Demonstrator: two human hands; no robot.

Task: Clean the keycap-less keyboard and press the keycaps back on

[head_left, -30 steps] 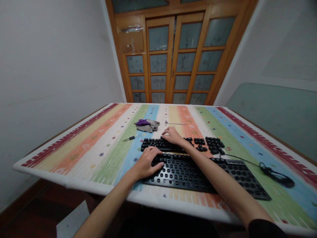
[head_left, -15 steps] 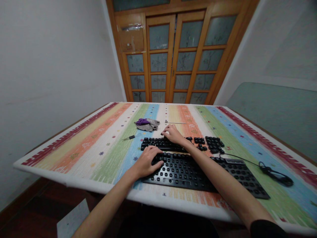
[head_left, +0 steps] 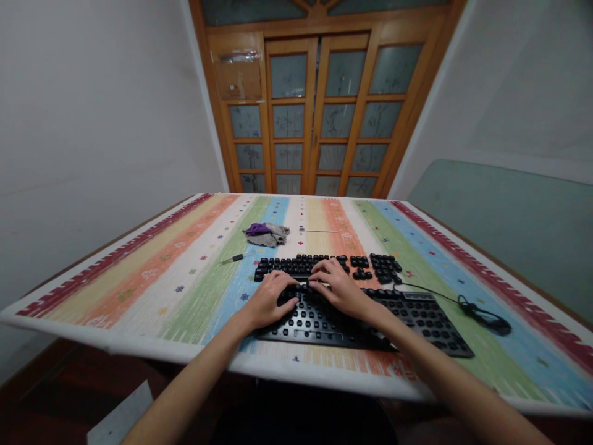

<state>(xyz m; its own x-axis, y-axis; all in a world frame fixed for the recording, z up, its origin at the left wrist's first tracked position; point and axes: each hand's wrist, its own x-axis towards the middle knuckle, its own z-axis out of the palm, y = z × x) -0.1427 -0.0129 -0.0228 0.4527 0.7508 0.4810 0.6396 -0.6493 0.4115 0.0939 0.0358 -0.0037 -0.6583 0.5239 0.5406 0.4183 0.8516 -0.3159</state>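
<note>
A black keyboard (head_left: 319,337) with most of its keycaps off lies near the table's front edge, bare switch posts showing. Its top row has some black caps on it. My left hand (head_left: 271,300) rests on its upper left part, fingers stretched forward and the thumb apart. Over the top row, just right of the left fingertips, my right hand (head_left: 338,287) is bent with fingertips close together; whatever they hold is too small and hidden to make out. Behind the keyboard, loose black keycaps (head_left: 282,266) stand in rows, with a number-pad group (head_left: 385,267) at the right.
A grey and purple cloth (head_left: 266,235) lies beyond the keycaps, with a thin metal rod (head_left: 319,231) to its right. A small black-handled wire tool (head_left: 238,257) is at left. The coiled cable (head_left: 486,320) lies right on the striped tablecloth (head_left: 185,272).
My right hand has come back from beyond the loose keycaps to the keyboard's top row, beside my left hand. My left hand stays on the keyboard. The view has shifted slightly.
</note>
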